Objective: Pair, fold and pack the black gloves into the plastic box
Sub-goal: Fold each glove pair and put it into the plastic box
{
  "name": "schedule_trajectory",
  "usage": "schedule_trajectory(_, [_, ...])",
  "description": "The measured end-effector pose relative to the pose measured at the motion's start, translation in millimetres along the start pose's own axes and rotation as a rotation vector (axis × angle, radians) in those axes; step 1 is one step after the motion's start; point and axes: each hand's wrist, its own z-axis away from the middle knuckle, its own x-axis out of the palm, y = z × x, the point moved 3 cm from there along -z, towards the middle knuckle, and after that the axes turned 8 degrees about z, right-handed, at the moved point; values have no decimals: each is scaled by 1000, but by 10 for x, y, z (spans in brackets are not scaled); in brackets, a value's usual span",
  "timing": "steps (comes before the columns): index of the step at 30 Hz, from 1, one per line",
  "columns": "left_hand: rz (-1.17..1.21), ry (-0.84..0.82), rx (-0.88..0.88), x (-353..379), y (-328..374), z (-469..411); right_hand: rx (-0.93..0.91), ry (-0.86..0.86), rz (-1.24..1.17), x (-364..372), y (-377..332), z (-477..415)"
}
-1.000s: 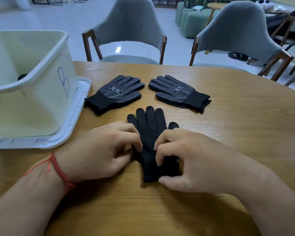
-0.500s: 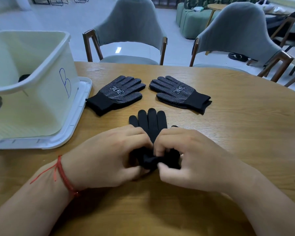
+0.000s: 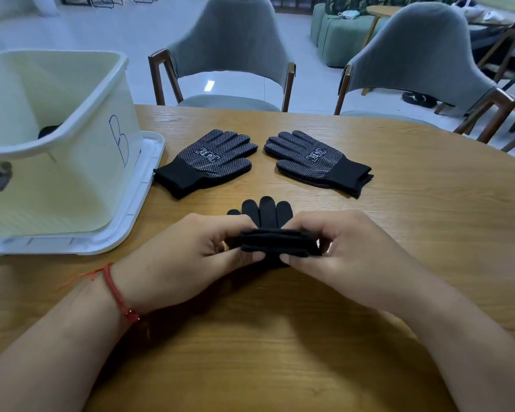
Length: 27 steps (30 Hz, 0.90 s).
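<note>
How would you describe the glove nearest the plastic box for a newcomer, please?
Start at the plastic box marked B on the wooden table's left. Just right of the white lid beneath it lies a dotted black glove, cuff towards the box. The other dotted glove lies further right, cuff pointing away, and the plain black pair nearer the viewer shows no dots.

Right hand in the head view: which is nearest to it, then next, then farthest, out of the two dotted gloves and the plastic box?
1. Right dotted glove, just beyond the right hand.
2. Left dotted glove, farther across to the left.
3. Plastic box, far off to the left.
</note>
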Motion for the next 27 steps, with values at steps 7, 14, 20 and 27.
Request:
schedule_trajectory(7, [82, 25, -68, 15, 22, -6, 92, -120, -283, 79, 40, -24])
schedule_trajectory(14, [225, 144, -248, -8, -121, -9, 232, 69, -8, 63, 223, -96])
schedule_trajectory(20, [-63, 121, -153, 10, -112, -10, 256, 130, 89, 95, 205, -95])
schedule_trajectory(27, [-137, 145, -138, 66, -69, -36, 91, 202, 300, 122, 153, -80])
